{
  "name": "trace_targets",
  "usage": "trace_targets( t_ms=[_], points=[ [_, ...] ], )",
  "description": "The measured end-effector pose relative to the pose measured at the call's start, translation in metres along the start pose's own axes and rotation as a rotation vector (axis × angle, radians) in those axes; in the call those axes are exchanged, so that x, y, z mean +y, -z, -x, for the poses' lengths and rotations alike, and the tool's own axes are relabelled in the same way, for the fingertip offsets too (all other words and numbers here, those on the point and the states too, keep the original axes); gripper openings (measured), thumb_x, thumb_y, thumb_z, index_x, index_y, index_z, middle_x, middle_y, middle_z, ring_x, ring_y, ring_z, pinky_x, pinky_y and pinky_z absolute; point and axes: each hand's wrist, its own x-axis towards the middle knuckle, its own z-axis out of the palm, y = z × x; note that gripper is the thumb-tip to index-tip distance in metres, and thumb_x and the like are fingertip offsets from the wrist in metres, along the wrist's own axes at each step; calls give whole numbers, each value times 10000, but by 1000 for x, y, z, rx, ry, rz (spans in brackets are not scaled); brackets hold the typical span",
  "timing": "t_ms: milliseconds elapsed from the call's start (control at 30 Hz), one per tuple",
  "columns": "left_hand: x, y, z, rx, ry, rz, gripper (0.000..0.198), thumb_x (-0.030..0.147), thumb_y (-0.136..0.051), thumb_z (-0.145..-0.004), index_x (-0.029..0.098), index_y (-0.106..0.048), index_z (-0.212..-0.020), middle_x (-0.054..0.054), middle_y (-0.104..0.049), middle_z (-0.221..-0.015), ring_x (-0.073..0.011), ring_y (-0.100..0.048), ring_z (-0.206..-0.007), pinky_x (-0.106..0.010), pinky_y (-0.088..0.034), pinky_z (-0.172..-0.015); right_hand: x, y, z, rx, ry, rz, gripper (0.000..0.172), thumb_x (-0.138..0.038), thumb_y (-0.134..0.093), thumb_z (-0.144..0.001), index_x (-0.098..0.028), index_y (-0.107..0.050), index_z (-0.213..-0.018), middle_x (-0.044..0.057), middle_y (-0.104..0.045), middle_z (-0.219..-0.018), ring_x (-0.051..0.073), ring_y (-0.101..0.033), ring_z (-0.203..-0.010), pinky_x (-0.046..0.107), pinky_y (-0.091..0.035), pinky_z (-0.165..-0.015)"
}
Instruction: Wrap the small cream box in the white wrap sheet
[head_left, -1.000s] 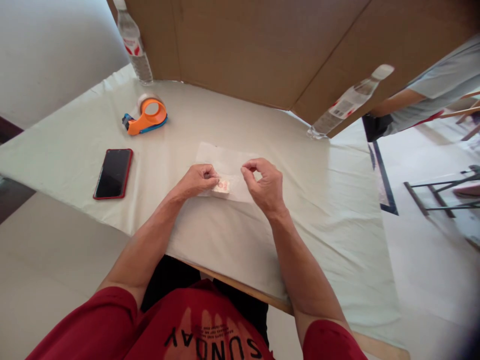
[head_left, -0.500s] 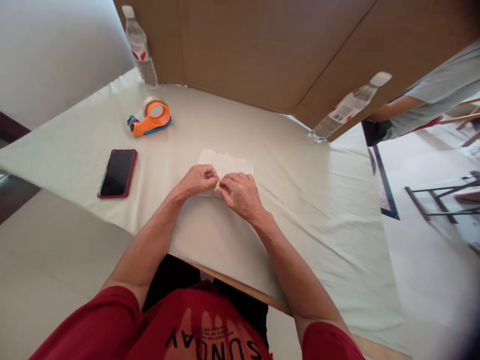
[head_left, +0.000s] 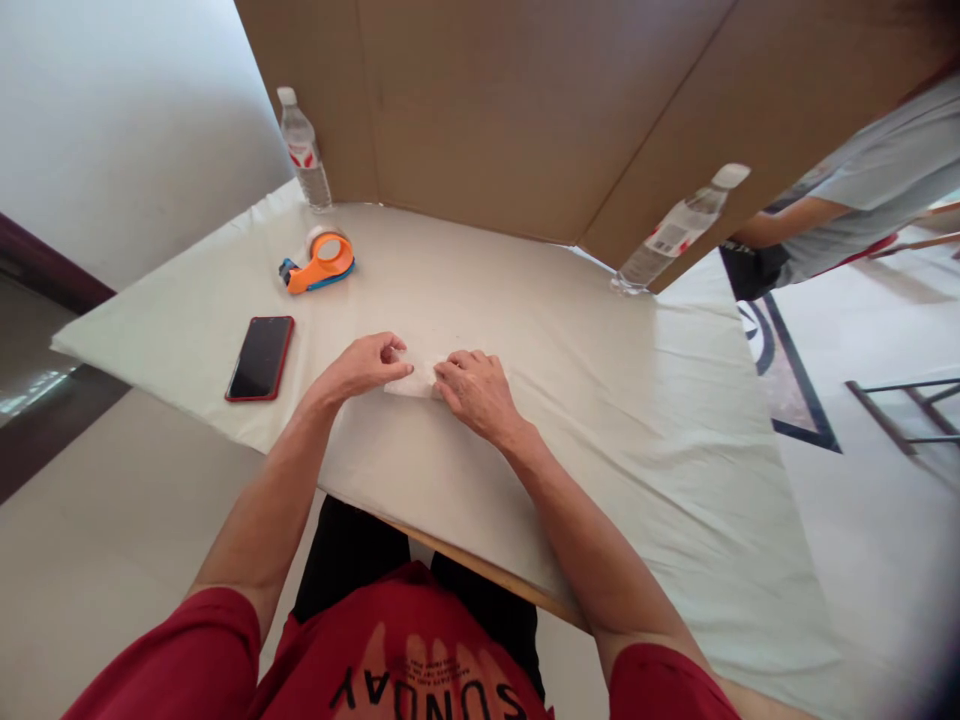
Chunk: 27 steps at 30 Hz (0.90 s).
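So, a small folded white paper is being worked flat on the cloth-covered table, right between the two hands. Its left edge is pinched by the left hand, thumb against curled fingertips. The right edge is held down by the right hand, which is palm down with fingers close together and tips pressed onto it.

Most of the paper is hidden under the fingers, so the number of folds can't be told. Going by how compact the visible bit is, the folding looks fairly far along. Nothing on it can be seen taped, though. The orange tape dispenser sits untouched well beyond the left hand, and a red-cased phone is laid out to that hand's left.

A water bottle is stood past the dispenser and a second bottle far beyond the right hand, both against the cardboard screen. Another person's grey sleeve can be made out further off that way.
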Motion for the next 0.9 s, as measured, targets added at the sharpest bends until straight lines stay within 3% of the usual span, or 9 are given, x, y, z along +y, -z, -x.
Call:
trace_targets(
  t_ms=[100,233,333,467,567,733,900],
  points=[
    [-4,-8,2,-39,12,-62,445,375,-664,-716,135,-650,-1090,2,-650,-746,-156,-577,-682,-263,-415,-635,-1,-1,-1,2,-5,2,224,-291,-540,-972,-199,-695,-1105,108,-685,-1175,267,-535,-1034,370,-301,-826],
    [-5,-22,-1,68,61,-182,219,326,-598,-773,147,-683,-866,0,-630,-696,-155,-556,-664,-263,-398,-625,0,-1,-1,-6,-6,-12,239,-299,-530,-977,-202,-692,-1125,110,-676,-1188,267,-530,-1047,365,-313,-824],
    [-3,-27,-3,129,112,-248,190,326,-593,-801,156,-672,-771,-24,-660,-733,-172,-590,-713,-274,-429,-675,1,-1,-1,-5,1,-23,244,-300,-535,-975,-201,-690,-1135,109,-674,-1196,265,-528,-1060,367,-318,-834],
    [-3,-26,0,200,226,-326,303,383,-646,-811,138,-693,-984,-93,-720,-955,-222,-656,-879,-301,-465,-791,1,-2,-1,3,4,-17,241,-303,-534,-975,-202,-691,-1127,101,-676,-1195,262,-528,-1064,376,-310,-858],
    [-2,-24,2,184,325,-325,462,443,-662,-819,128,-648,-1157,-115,-728,-1008,-241,-678,-916,-296,-472,-776,1,-2,-1,6,7,-15,244,-307,-525,-978,-203,-689,-1127,107,-674,-1194,262,-526,-1058,378,-302,-858],
    [-1,-27,-4,112,411,-288,546,505,-698,-797,123,-631,-1181,-85,-719,-802,-229,-680,-732,-279,-461,-647,1,-2,-1,9,8,-24,244,-309,-531,-976,-195,-691,-1122,106,-674,-1187,264,-522,-1057,379,-297,-859],
    [0,-34,-12,100,469,-26,528,427,-752,-769,104,-622,-1166,14,-598,-573,-170,-589,-508,-260,-435,-541,0,-1,-2,8,9,-24,244,-314,-533,-977,-196,-690,-1121,109,-672,-1186,263,-519,-1057,379,-296,-859]
  ],
)
